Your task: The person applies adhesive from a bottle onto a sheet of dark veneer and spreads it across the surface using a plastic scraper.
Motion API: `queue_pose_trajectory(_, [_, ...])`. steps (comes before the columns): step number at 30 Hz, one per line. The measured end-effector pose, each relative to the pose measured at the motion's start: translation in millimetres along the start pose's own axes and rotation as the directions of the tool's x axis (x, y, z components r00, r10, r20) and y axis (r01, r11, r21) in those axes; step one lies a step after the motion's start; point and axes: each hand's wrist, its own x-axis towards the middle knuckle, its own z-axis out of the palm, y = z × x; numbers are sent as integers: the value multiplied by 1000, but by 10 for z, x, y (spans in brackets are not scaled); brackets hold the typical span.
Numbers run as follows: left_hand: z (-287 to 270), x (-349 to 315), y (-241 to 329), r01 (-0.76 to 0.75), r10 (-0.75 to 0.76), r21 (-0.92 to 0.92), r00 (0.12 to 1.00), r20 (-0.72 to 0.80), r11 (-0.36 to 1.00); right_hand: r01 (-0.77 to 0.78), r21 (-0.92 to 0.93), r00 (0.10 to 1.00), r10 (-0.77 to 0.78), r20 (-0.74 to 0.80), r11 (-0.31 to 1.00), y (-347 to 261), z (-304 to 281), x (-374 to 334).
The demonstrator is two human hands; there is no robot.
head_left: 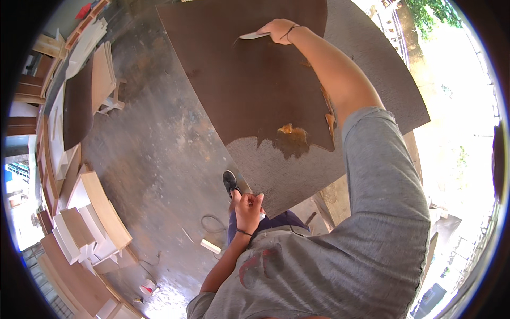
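The right hand pinches one pale, flat spreader over the dark brown coating on one large, grey, textured sheet in front of the body, while the one left hand curls beside the near corner, its grip impossible to tell. The spreader looks light and stiff, best held by its back end; the sheet seems broad, bendy and probably slick where coated, so bare edges suit holding.

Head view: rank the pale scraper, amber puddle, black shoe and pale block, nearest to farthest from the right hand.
1. Pale scraper: in the right hand.
2. Amber puddle: on the panel.
3. Black shoe: left of the panel's lower corner.
4. Pale block: on the floor, lower left.
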Motion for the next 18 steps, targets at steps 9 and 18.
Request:
queue_pose_trajectory(9, [-77, 31, -24, 0, 0, 3, 997, 79, 1000, -16, 62, 971, 1, 238, 998, 264, -10, -1464])
queue_pose_trajectory(18, [-92, 95, -74, -20, 22, -21, 996, 85, 1000, -248, 119, 932, 203, 299, 962, -37, -16, -3089])
